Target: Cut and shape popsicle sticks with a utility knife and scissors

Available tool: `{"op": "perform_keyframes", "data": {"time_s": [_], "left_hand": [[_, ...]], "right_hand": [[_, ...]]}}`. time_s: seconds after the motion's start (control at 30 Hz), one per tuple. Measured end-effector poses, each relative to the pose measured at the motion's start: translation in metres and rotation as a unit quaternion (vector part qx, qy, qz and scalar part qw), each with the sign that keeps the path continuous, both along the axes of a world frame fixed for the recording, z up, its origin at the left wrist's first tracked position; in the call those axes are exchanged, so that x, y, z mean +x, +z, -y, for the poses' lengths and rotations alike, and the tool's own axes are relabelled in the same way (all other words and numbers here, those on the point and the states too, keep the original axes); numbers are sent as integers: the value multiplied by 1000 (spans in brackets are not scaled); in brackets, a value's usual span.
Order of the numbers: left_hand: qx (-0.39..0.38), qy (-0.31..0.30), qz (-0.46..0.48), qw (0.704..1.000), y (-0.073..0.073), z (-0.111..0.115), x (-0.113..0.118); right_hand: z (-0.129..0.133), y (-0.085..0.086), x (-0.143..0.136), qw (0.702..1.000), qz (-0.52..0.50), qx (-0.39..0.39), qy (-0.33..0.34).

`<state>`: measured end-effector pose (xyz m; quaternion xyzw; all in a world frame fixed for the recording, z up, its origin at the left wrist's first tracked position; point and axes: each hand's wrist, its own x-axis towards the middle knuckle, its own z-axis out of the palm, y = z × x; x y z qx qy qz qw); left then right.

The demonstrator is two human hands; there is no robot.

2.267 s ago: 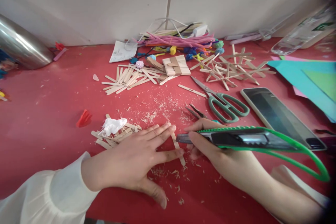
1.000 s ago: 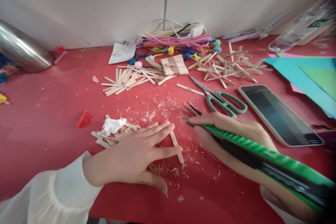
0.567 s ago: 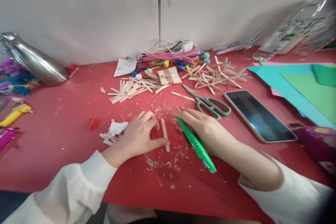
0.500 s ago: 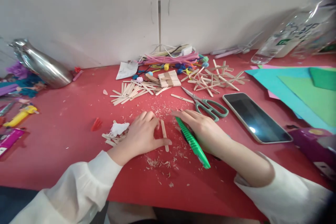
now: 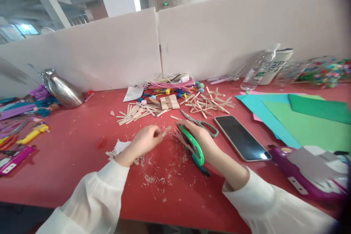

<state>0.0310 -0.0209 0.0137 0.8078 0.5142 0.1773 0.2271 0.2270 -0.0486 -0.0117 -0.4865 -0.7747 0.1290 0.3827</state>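
My left hand (image 5: pixel 146 139) is closed in a pinch on a short craft stick (image 5: pixel 166 131), its tip pointing right and slightly blurred. My right hand (image 5: pixel 197 138) is wrapped round green-handled pliers (image 5: pixel 193 142), a two-handled tool with a ribbed green grip. Its handles spread apart towards me, and its jaws are mostly hidden by my fingers. The stick's end is close to the fingers of my right hand. Wood chips (image 5: pixel 153 178) lie scattered on the red table beneath both hands. Beside my left wrist are a crumpled white scrap (image 5: pixel 121 147) and some cut stick pieces.
Craft sticks (image 5: pixel 131 113) lie piled behind my hands, near a stacked stick block (image 5: pixel 170 101) and crossed sticks (image 5: pixel 211 101). Scissors (image 5: pixel 201 122), a phone (image 5: pixel 242 137) and coloured paper (image 5: pixel 285 117) are to the right. A steel jug (image 5: pixel 64 91) stands left, before a white partition (image 5: pixel 109 55).
My left hand has lifted the craft stick off the table and pinches it. My right hand has turned the pliers, and both handles now show. The view has tilted up.
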Motion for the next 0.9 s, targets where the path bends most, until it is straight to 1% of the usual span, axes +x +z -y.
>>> {"op": "perform_keyframes", "data": {"time_s": [0.03,0.07,0.1,0.17,0.2,0.23,0.33,0.4,0.53,0.63,0.7,0.8,0.9], "left_hand": [[-41,10,66,997,4,-4,3],[-90,3,140,986,7,-7,6],[-126,0,215,969,8,-9,10],[-151,20,310,939,4,-10,15],[-148,28,329,932,-1,-10,17],[-139,35,336,931,-5,-9,17],[-147,33,337,929,-16,-5,14],[-154,39,339,927,-19,-3,11],[-143,50,330,932,-22,-4,8],[-140,58,321,935,-24,-5,7],[-151,61,315,935,-24,-4,6],[-149,26,293,944,-20,0,7],[-118,3,245,962,-14,7,9]], "right_hand": [[0,0,0,1000,-10,-1,2],[0,-1,-1,1000,-17,-2,4],[0,-1,-2,1000,-22,-4,7],[1,0,-3,1000,-18,-9,20],[3,1,-5,999,-8,-11,30],[5,2,-6,999,6,-12,41],[10,4,-12,995,62,-16,78],[13,2,-17,991,94,-25,95],[15,-4,-26,988,110,-57,88],[15,-5,-28,992,74,-83,67],[13,-2,-28,994,26,-103,32],[8,2,-27,988,-64,-143,-16],[3,5,-28,974,-140,-176,-26]]}}
